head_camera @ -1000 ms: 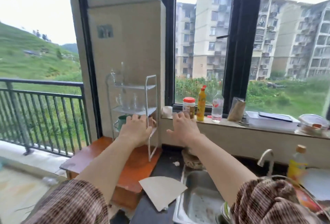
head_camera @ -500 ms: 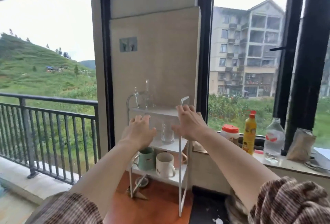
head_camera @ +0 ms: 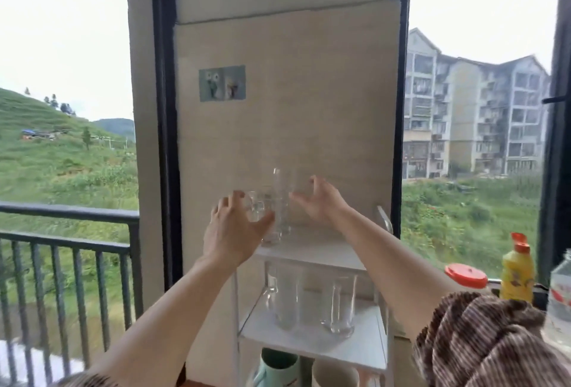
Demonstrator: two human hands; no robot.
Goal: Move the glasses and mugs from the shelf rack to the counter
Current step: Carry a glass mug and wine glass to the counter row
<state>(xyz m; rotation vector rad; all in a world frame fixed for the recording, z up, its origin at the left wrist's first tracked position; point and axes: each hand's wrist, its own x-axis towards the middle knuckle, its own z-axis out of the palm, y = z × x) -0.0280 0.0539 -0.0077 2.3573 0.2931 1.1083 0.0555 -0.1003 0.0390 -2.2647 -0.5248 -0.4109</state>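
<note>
A white three-tier shelf rack (head_camera: 312, 250) stands against the beige wall panel. On its top tier a clear glass mug (head_camera: 262, 216) with a handle sits beside a tall clear glass (head_camera: 282, 198). My left hand (head_camera: 231, 232) is open, fingers spread just in front of the mug. My right hand (head_camera: 318, 201) is open and curled just right of the tall glass, touching neither as far as I can tell. Two clear glasses (head_camera: 285, 300) (head_camera: 340, 306) stand on the middle tier. A green mug (head_camera: 278, 368) and a white mug (head_camera: 333, 374) show at the bottom.
To the right, a red-lidded jar (head_camera: 466, 275), a yellow bottle (head_camera: 517, 269) and a clear plastic bottle (head_camera: 560, 303) stand on the window ledge. A black balcony railing (head_camera: 68, 232) lies to the left, beyond the glass.
Both hands have risen from the lower and middle tiers up to the top tier, now flanking the two top glasses. The view has tilted up and closed in on the rack.
</note>
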